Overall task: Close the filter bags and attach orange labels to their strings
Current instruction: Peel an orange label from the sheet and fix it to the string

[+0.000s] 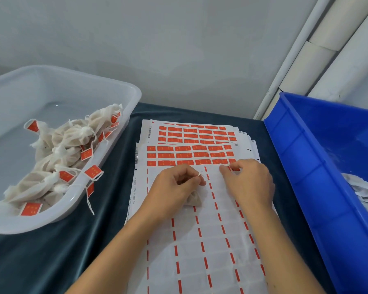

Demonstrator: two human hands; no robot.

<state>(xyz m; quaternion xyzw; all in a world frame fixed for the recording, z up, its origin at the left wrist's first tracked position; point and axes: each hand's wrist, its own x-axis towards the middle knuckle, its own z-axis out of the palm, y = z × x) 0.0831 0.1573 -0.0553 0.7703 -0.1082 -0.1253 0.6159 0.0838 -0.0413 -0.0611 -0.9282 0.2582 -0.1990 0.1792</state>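
Your left hand point(176, 183) pinches the string point(200, 174), bag point(194, 200) tucked beneath it on the sheet point(200, 251). Right hand point(249, 179) fingers nip a label point(225, 161) at the row's edge. Bag's soft & light, string's thin, so grip near its tip.

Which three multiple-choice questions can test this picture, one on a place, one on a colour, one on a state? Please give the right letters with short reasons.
1. Where do the finished white mesh filter bags with orange labels lie?
A. clear plastic tub
B. blue plastic bin
C. on the label sheets

2. What colour is the cloth on the table?
A. red
B. dark teal
C. yellow

3. What is the left hand doing?
A. lying flat
B. pinching a thin white string
C. lifting the tub

Answers: 1 A, the labelled bags fill the tub; 2 B, the cloth shows around the white label sheet; 3 B, the string sticks out of its grip.
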